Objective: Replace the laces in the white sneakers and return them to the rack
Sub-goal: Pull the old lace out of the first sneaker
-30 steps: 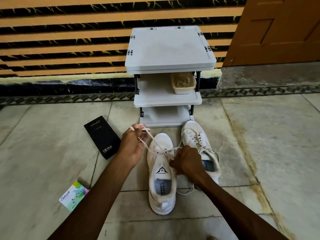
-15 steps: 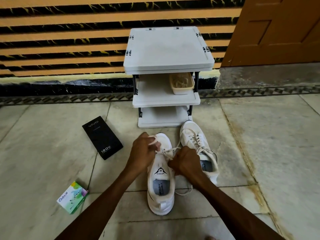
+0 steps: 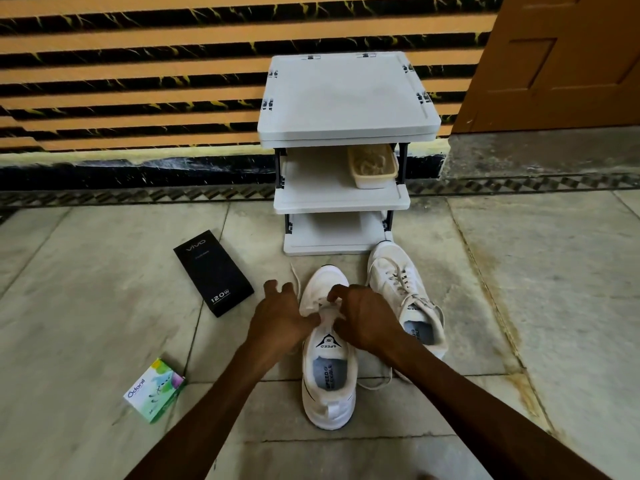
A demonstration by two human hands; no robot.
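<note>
1. We see a tiled floor (image 3: 536,289) spread out in front of the rack (image 3: 346,98). The rack is a grey three-shelf stand against a striped wall (image 3: 138,81). A brown door (image 3: 561,57) stands behind the rack, to its right in our view.
2. Both white sneakers are on the floor just in front of the rack, not on it. The near sneaker (image 3: 327,393) points its toe at the bottom shelf. The far sneaker (image 3: 403,285) lies just beside it, laced, with its toe at the rack's front right corner.
3. A black box (image 3: 213,271) lies flat on the floor, in front of the rack and to its left.
4. A beige basket (image 3: 374,181) sits on the rack's middle shelf, at the right end.
5. The left hand (image 3: 277,320) is at the near sneaker's left edge, fingers spread and bent, with the thumb tip on the upper. The right hand (image 3: 367,320) curls over the eyelets, forefinger hooked and thumb against the tongue. We cannot tell whether either hand pinches anything.
6. A small green box (image 3: 154,389) lies farther out from the rack than the black box, also to its left.
7. A loose lace (image 3: 295,273) end rises beside the left forefinger, between the hand and the rack's bottom shelf.
</note>
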